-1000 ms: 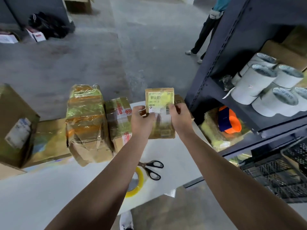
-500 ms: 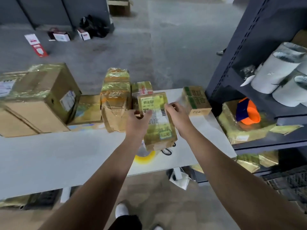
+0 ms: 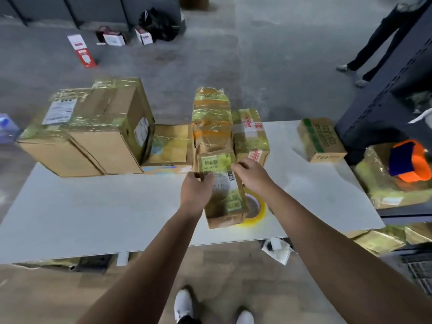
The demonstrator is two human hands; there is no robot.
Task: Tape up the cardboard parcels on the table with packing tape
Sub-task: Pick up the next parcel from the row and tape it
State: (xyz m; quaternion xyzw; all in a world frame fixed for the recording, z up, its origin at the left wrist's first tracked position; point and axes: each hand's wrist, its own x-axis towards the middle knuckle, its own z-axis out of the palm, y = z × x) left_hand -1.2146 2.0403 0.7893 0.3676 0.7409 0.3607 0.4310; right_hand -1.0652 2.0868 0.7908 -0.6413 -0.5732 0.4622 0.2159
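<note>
I hold a small flat cardboard parcel with a white shipping label, wrapped in shiny tape, above the white table. My left hand grips its left edge and my right hand grips its right edge near the top. A yellow roll of packing tape lies on the table, partly hidden under the parcel. Several taped parcels stand along the far edge: a large box, a flat one, a tall wrapped one and a red-printed one.
A small green-striped box sits at the table's far right. A dark metal shelf stands right of the table, holding a wrapped bundle with an orange and blue object. A person's legs are on the floor beyond.
The small parcel has come down and toward me, from held up near the far parcels to low over the tape roll. My view has tipped back, showing more of the table.
</note>
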